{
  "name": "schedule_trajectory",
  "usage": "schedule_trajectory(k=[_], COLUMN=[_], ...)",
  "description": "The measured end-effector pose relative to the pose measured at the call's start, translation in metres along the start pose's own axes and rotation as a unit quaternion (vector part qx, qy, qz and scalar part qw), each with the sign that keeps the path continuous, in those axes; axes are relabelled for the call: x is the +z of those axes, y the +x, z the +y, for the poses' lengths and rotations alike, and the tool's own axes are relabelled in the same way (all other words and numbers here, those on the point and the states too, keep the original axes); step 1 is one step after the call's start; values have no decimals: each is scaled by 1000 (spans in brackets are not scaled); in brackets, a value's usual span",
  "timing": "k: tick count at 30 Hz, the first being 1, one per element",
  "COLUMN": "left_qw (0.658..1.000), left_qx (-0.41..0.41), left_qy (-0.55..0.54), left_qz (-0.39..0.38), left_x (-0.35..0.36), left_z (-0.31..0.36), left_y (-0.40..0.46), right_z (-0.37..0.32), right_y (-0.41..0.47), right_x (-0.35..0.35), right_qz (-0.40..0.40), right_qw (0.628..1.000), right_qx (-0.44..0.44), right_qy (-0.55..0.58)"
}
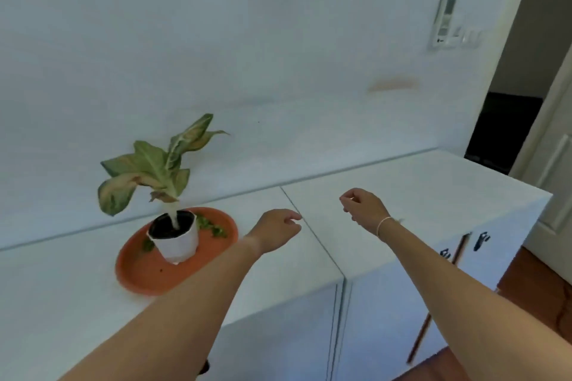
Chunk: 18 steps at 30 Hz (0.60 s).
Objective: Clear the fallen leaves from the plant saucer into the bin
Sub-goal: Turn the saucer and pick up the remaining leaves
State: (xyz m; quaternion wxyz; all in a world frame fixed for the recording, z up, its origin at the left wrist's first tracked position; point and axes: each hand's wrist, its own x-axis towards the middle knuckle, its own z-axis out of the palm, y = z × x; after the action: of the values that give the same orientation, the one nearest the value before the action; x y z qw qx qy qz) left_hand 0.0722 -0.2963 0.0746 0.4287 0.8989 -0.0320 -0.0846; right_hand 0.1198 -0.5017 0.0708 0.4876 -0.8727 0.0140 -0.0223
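An orange plant saucer [142,272] lies on the white cabinet top at the left. A white pot [179,244] with a drooping green plant [154,167] stands in it. Small green fallen leaves [213,227] lie on the saucer behind and right of the pot, and another bit of leaf [148,245] lies to the pot's left. My left hand [275,229] hovers just right of the saucer, fingers loosely curled and empty. My right hand [363,209] is further right above the cabinet top, fingers curled, holding nothing visible. No bin is in view.
The white cabinet top [418,189] runs right to an edge, with cabinet doors and dark handles [481,240] below. A white wall stands behind with a wall-mounted holder [445,22]. A doorway [507,130] opens at the right over a wooden floor.
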Motion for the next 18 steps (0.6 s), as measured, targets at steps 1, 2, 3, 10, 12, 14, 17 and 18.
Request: schedule_trajectory(k=[1, 2, 3, 10, 12, 14, 17, 18], left_qw=[1000, 999, 998, 989, 987, 985, 982, 981], left_qx=[-21, -40, -53, -111, -121, -126, -131, -135], left_qy=[-2, -6, -9, 0, 3, 8, 3, 7], left_qz=[11, 28, 42, 96, 105, 117, 133, 136], left_x=[-10, -24, -36, -100, -110, -117, -119, -118], left_z=[-18, -40, -59, -150, -167, -178, -194, -197], left_y=[-13, -29, -43, -125, -138, -146, -153, -155], right_z=[-7, -17, -23, -54, -60, -62, -58, -55], right_y=[-5, -12, -19, -72, -80, -85, -88, -88], right_x=[21, 47, 71, 198, 218, 230, 241, 242], right_qz=[-22, -48, -68, -190, -195, -190, -189, -192], right_qw=[1000, 999, 997, 978, 975, 974, 969, 965], right_qx=[-8, -17, -22, -67, -77, -87, -100, -107], right_qy=[-6, -10, -13, -61, -75, -85, -123, -142])
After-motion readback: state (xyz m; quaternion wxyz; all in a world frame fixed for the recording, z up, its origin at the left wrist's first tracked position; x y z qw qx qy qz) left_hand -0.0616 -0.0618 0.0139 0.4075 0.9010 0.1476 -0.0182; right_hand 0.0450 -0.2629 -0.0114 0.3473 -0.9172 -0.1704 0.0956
